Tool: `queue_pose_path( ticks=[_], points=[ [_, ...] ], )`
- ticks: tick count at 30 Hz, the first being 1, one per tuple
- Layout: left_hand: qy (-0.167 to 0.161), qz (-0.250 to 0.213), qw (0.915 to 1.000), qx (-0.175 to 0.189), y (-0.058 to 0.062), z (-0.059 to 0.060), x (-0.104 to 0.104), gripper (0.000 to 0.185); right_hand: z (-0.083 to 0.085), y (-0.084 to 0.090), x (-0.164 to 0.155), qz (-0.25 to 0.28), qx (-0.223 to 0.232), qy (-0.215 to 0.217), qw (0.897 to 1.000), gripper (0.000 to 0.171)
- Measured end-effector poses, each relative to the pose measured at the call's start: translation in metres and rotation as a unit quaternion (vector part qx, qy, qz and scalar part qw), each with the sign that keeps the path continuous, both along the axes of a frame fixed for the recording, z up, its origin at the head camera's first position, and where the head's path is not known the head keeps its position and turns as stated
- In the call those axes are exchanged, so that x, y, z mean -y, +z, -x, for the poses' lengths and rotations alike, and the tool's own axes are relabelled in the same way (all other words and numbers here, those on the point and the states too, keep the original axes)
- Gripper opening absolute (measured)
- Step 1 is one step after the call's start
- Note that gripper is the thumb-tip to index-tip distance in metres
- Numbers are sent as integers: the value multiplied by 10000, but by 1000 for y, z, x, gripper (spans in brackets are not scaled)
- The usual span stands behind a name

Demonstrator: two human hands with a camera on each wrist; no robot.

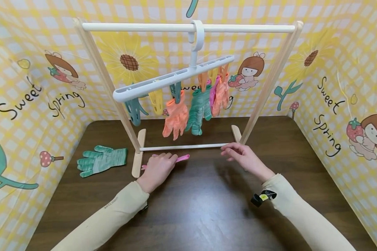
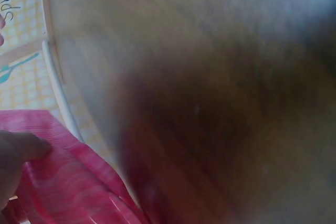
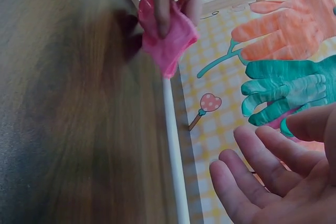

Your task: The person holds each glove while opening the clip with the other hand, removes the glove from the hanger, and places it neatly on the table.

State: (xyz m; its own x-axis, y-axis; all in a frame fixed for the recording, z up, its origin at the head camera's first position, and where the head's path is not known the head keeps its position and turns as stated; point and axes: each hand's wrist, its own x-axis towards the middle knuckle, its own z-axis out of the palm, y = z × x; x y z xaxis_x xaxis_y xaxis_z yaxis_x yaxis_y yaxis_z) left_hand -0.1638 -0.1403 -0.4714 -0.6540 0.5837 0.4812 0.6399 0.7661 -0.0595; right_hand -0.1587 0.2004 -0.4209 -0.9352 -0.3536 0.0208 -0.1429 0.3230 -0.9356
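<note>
My left hand [image 1: 158, 169] pinches a pink knit glove [image 3: 170, 40] near the left end of the rack's lower rod [image 1: 185, 147]. From above, my hand covers most of that glove. At the rod's right end is my right hand [image 1: 245, 158], empty, its fingers loosely bent. A pale grey clip hanger [image 1: 157, 83] hangs tilted from the rack's top bar [image 1: 138, 27]. Pegs hold an orange glove [image 1: 176, 116], a green glove [image 1: 198, 113], a pink glove [image 1: 213, 94] and another orange glove [image 1: 221, 96]. Toward its near end, a teal peg [image 1: 133, 113] and a yellow peg [image 1: 156, 101] carry nothing.
A second green glove [image 1: 105, 161] lies flat on the dark wooden table [image 1: 201, 216], left of the rack's left foot [image 1: 138, 164]. Wooden posts [image 1: 271, 82] frame the hanger. Printed yellow checked cloth [image 1: 348, 62] walls in the back and sides.
</note>
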Motion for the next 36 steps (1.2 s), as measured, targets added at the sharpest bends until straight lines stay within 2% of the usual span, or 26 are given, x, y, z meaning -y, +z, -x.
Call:
queue_pose_path(
  ticks=[7,12,17,22,29,36],
  points=[
    [-38,-111,9984,555,-6,-1,-3,24,1,-5,-1,-64,55,45,10000,30],
    [-69,-226,9951,957,-6,-2,-4,24,2,-7,-1,-77,92,72,9999,31],
    [-63,-107,9923,1231,-8,-1,-3,25,2,-10,0,-78,122,95,9998,31],
    [-43,-97,9919,1269,-10,-3,-2,26,1,-8,3,-39,120,117,9999,32],
    [-172,-26,9925,1213,-15,-4,1,9,0,-10,5,-108,83,101,9999,29],
    [-148,-110,9909,1333,-17,-3,0,8,4,-1,6,-47,37,92,9999,30]
  ],
)
